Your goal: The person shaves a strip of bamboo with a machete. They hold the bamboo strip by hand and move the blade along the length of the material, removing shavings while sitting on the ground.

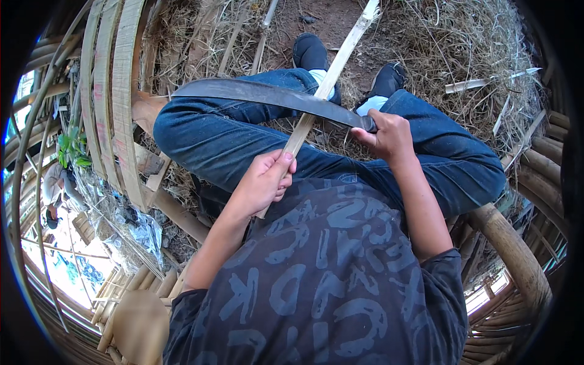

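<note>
My left hand (266, 182) is closed around the near part of a long, pale bamboo strip (344, 61). The strip slants away from my waist, over my lap, to a frayed far end beyond my shoes. In my right hand (389, 135) is the handle of a machete (255, 92), mostly hidden by the fingers. Its long, dark, curved blade points left and crosses the strip, covering a short stretch of it. The blade's tip lies above my left knee. Whether the edge bites into the strip, I cannot tell.
Wide wooden planks (125, 97) stand at the left, beside my knee. Dry grass (456, 42) and a split bamboo piece (486, 82) lie on the ground ahead. Thick bamboo poles (514, 255) run at the right. Another person (53, 188) is far off at the left, near clear plastic sheeting (143, 234).
</note>
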